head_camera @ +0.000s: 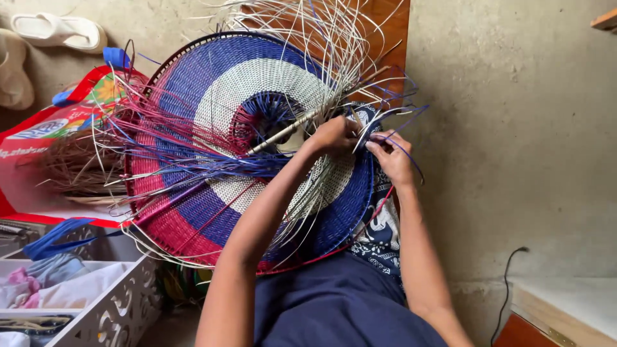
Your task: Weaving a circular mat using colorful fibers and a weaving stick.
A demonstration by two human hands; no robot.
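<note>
A large round woven piece (212, 96) with blue, white and magenta rings rests against my lap, loose strands sticking out from it. My left hand (331, 136) reaches across its face and pinches pale strands near the right rim. My right hand (393, 157) sits just beside it, fingers closed on thin blue strands (411, 125). A bundle of pale and blue strands (321, 38) fans upward above both hands. A thin stick (283, 132) lies across the centre hole.
A red printed bag (45, 138) with dry fibres lies at the left. A white cut-out box (109, 302) with cloths stands at lower left. White slippers (61, 31) lie top left. A concrete wall (514, 128) is at right, with a black cable (504, 283) and a wooden surface (565, 308).
</note>
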